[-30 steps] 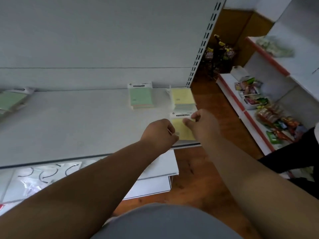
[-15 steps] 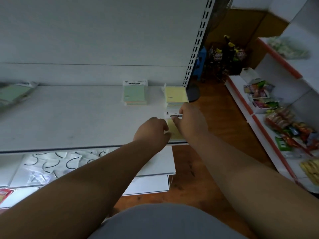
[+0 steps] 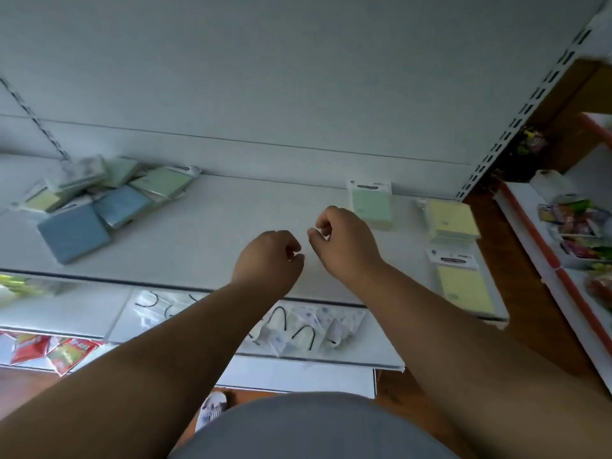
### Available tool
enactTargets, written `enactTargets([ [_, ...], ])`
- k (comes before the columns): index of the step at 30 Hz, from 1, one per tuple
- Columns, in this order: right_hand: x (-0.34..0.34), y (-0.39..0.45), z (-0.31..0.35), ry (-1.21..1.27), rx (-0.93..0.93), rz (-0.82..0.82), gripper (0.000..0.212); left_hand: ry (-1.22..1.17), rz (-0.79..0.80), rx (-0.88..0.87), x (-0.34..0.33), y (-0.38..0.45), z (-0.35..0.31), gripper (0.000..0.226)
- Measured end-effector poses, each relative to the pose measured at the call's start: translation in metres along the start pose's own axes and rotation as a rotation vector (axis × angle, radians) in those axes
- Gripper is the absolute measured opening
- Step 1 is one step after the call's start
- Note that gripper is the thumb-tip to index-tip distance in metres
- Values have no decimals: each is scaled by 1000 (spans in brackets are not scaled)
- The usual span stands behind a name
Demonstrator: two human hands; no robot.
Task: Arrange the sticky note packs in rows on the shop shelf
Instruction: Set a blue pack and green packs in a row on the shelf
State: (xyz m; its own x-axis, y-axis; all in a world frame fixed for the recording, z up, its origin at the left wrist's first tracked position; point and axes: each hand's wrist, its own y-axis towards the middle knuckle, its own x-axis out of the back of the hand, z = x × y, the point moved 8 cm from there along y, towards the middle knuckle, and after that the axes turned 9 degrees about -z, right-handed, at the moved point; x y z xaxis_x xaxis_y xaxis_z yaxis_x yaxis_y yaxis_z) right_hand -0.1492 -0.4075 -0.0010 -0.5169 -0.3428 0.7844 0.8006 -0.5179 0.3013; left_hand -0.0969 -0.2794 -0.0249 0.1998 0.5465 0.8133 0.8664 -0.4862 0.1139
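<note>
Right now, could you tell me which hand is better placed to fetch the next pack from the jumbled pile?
Left, probably. The left hand is empty and sits nearer the jumbled pile at the shelf's left end; the right hand, also empty, would have to cross over it.

Dim, flat light, no glare; motion blur on pile of packs (image 3: 99,200) at left; wide-angle bend at edges.

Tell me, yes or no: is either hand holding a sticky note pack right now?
No. The left hand and right hand hang loosely curled and empty above the shelf, apart from the yellow pack at its right end.
</note>
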Motion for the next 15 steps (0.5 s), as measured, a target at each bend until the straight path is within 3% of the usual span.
enactTargets([
  [9,-141,38,173,141,16,132,15,38,-128,162,134,50,183,16],
  [12,-182,46,209,205,-74,220,18,64,-156,193,165,57,224,21],
  [15,-220,52,225,207,-208,330,39,93,-165,208,178,65,252,37],
])
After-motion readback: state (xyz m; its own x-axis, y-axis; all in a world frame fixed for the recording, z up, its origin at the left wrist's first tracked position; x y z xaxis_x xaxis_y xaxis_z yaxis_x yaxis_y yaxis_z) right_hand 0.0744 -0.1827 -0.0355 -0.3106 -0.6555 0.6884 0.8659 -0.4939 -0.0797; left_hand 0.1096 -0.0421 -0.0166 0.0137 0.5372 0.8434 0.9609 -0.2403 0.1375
